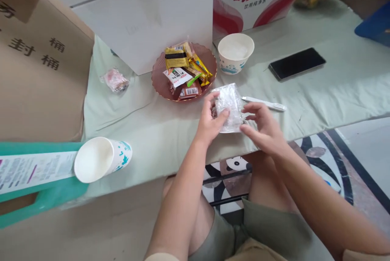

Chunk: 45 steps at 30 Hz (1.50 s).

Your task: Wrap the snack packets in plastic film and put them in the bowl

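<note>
My left hand [212,119] is closed on a packet wrapped in clear, crinkled plastic [230,104], its thumb across the front and its fingers behind the left edge. What the plastic encloses is hard to make out. My right hand [264,127] is at the packet's right side with thumb and fingers apart; whether the thumb tip touches the lower corner, I cannot tell. A slim white utility knife [268,104] lies just beyond my right fingers. Behind the packet stand a pink glass plate [158,84] of wrapped snacks and an upright paper cup [232,64] with something whitish inside.
A black phone [297,64] lies at the right on the pale green cloth [146,125]. Another paper cup [114,159] rests tilted at the left, near a small wrapped packet [115,80]. Cardboard [39,90] and white boxes [170,13] stand along the back and left.
</note>
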Available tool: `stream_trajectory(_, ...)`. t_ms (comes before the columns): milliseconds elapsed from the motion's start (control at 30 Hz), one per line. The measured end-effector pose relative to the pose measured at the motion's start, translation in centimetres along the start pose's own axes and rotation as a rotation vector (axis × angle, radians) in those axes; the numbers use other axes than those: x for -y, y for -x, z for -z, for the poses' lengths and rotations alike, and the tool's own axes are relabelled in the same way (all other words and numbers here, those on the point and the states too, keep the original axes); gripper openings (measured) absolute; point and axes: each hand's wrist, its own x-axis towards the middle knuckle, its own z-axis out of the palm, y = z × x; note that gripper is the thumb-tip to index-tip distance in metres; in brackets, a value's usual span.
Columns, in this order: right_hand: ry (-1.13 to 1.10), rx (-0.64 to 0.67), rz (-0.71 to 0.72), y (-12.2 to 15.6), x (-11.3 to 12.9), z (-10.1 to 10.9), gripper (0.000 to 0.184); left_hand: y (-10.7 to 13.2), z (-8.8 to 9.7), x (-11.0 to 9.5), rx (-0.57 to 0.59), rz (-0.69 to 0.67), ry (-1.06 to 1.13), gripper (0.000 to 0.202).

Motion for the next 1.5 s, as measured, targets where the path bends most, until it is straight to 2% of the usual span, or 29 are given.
stream_trajectory(100, 0.159, 0.025, 0.088, -0.6, -0.1, -0.2, 0.035, -0.3, -0.5, 0.4, 0.016, -0.014, -0.072, 0.054)
stream_trajectory(267, 0.208, -0.011, 0.085, -0.5, -0.8, -0.2, 0.045, -0.9, -0.9, 1.2, -0.001, -0.053, -0.135, 0.052)
stream_trajectory(333, 0.205, -0.025, 0.099, -0.2, -0.9, -0.1, 0.034, -1.1, -0.9, 1.5, 0.020, -0.064, -0.116, 0.039)
stream_trajectory(400, 0.190, -0.034, 0.125, 0.0, -0.9, 0.2, 0.016, -1.4, -0.9, 1.7, 0.022, -0.043, -0.060, 0.021)
stream_trajectory(433, 0.181, -0.033, 0.139, 0.1, -0.9, 0.3, 0.009, -1.4, -0.9, 1.7, 0.013, -0.023, -0.033, 0.020)
stream_trajectory(500, 0.164, -0.036, 0.160, 0.3, -0.8, 0.5, 0.009, -1.5, -1.0, 1.6, -0.010, 0.016, -0.020, 0.021)
stream_trajectory(567, 0.154, -0.050, 0.173, 0.7, -0.7, 0.8, 0.011, -1.4, -1.1, 1.4, -0.027, 0.040, -0.048, 0.013)
stream_trajectory(667, 0.149, -0.071, 0.174, 1.2, -0.6, 1.1, 0.011, -1.1, -1.4, 1.0, -0.066, 0.077, -0.034, 0.020)
stream_trajectory(767, 0.181, -0.030, 0.169, 1.6, -0.6, 1.4, 0.009, -1.0, -1.7, 0.7, -0.146, 0.113, -0.004, 0.019)
stream_trajectory(833, 0.239, 0.031, 0.168, 1.5, -0.6, 1.5, 0.009, -1.1, -1.8, 0.6, -0.161, 0.080, -0.072, 0.020)
stream_trajectory(900, 0.268, 0.059, 0.168, 1.1, -0.8, 1.5, 0.009, -1.2, -1.9, 0.6, -0.105, -0.010, -0.205, 0.019)
stream_trajectory(1067, 0.193, -0.066, 0.111, -0.5, -2.0, 0.2, 0.007, -1.4, -1.4, 0.9, 0.110, -0.237, -0.474, 0.007)
stream_trajectory(1133, 0.210, -0.123, 0.055, -0.8, -2.3, -0.5, 0.005, -1.2, -1.2, 0.9, 0.160, -0.251, -0.500, 0.017)
stream_trajectory(1200, 0.226, -0.177, 0.020, -0.9, -2.4, -0.9, 0.003, -1.1, -1.1, 0.9, 0.201, -0.204, -0.491, 0.029)
stream_trajectory(1267, 0.239, -0.212, 0.030, -0.8, -2.3, -0.8, 0.001, -1.0, -1.2, 0.8, 0.192, -0.156, -0.471, 0.036)
stream_trajectory(1367, 0.315, -0.278, 0.094, -0.7, -2.5, 0.8, 0.009, -1.1, -1.2, 0.9, 0.107, -0.159, -0.443, 0.027)
stream_trajectory(1433, 0.456, -0.336, 0.090, -0.7, -3.2, 2.3, 0.018, -1.3, -1.1, 1.2, 0.071, -0.179, -0.445, 0.023)
stream_trajectory(1500, 0.616, -0.339, 0.023, -0.8, -4.3, 3.7, 0.025, -1.6, -0.7, 1.7, 0.061, -0.233, -0.506, 0.021)
